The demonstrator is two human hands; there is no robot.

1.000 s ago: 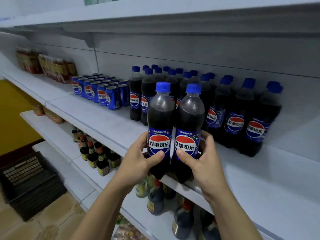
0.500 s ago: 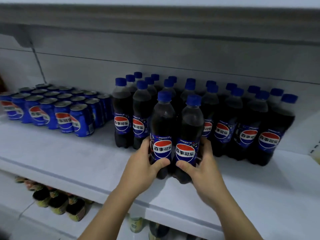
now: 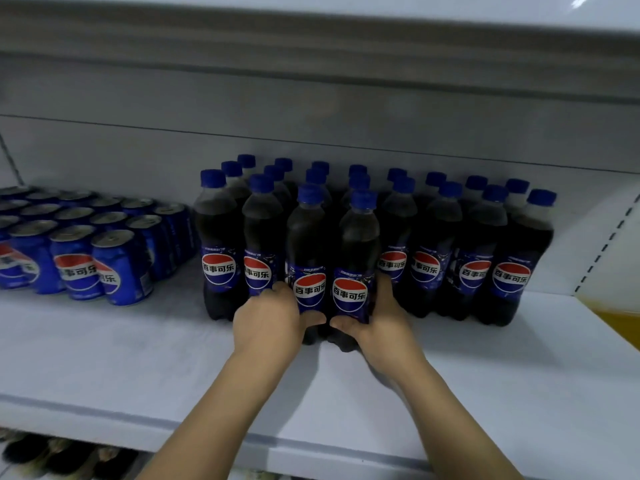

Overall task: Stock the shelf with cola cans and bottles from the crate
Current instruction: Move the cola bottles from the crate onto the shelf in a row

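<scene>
Two cola bottles with blue caps stand side by side on the white shelf (image 3: 138,362), in front of the stocked rows. My left hand (image 3: 268,318) grips the left bottle (image 3: 306,244) low on its label. Around the right bottle (image 3: 358,251) my right hand (image 3: 381,323) is wrapped at the same height. Both bottles are upright with their bases on the shelf board. Behind them stand several rows of cola bottles (image 3: 450,237). To the left is a block of blue cola cans (image 3: 90,247). The crate is out of view.
The shelf above (image 3: 311,26) overhangs the bottle caps. A perforated upright (image 3: 609,244) bounds the shelf on the right, with something yellow (image 3: 620,317) beyond it. Dark-capped bottles (image 3: 52,455) show on the shelf below. Bare shelf board lies in front of the cans.
Both hands carried the two bottles from in front of the shelf edge forward and down onto the shelf, up against the front row. The camera moved closer to the shelf.
</scene>
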